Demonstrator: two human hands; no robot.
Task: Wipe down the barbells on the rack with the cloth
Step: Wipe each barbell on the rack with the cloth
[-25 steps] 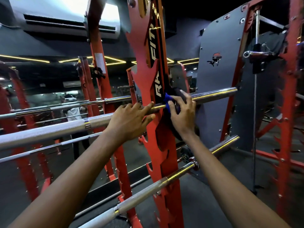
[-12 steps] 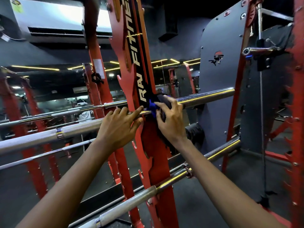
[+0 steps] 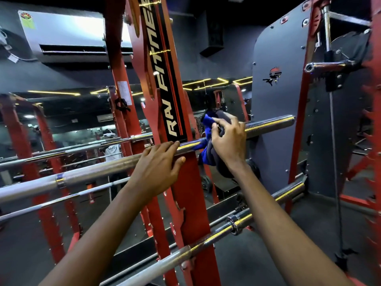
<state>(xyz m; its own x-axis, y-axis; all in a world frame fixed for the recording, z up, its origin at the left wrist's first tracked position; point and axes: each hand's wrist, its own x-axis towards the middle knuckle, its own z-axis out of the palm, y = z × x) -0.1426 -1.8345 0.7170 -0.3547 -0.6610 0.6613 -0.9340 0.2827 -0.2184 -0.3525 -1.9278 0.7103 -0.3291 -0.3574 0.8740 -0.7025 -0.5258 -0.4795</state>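
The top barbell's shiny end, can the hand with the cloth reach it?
Probably yes. The right hand holds the cloth on the top barbell just past the red post, and the shiny end beside it is bare, nothing between.

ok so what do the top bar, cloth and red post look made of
Top bar: metal, probably chromed steel, mirror-shiny with streaked reflections. Cloth: soft fabric, blue and dark grey, bunched and drooping. Red post: seemingly painted steel plate, matte, with cut notches.

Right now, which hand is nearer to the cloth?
Right. The right hand grips the cloth on the upper barbell; the left hand rests on that bar beside the cloth, not touching it.
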